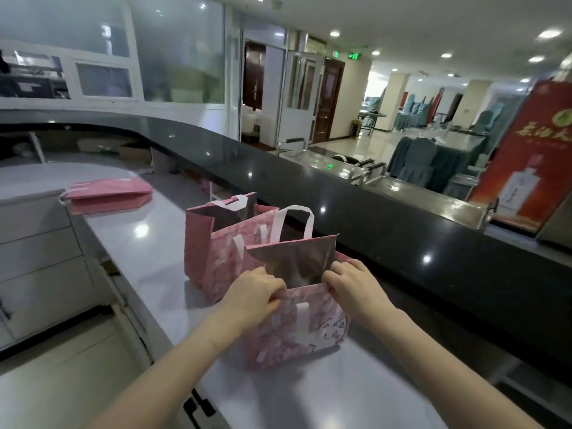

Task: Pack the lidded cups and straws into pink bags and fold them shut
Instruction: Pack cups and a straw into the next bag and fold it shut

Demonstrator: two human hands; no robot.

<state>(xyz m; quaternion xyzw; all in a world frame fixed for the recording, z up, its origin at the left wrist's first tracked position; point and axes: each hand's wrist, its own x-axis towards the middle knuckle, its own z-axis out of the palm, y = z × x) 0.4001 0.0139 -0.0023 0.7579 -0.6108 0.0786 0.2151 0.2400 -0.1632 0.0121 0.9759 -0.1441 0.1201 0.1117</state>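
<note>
Head view: both hands grip the near top edge of the nearest pink bag, which stands on the white bench. The left hand has its fingers clamped on the rim's left corner; the right hand pinches the right corner. A second open pink bag stands just behind. A flat pink bag lies well apart, far left.

The near bag is pink with a paler blotched print, a white cartoon figure and white handles; its lining is silvery grey. The bag at eleven o'clock matches. The flat bags are plain pink, on a glossy pale-grey surface.
</note>
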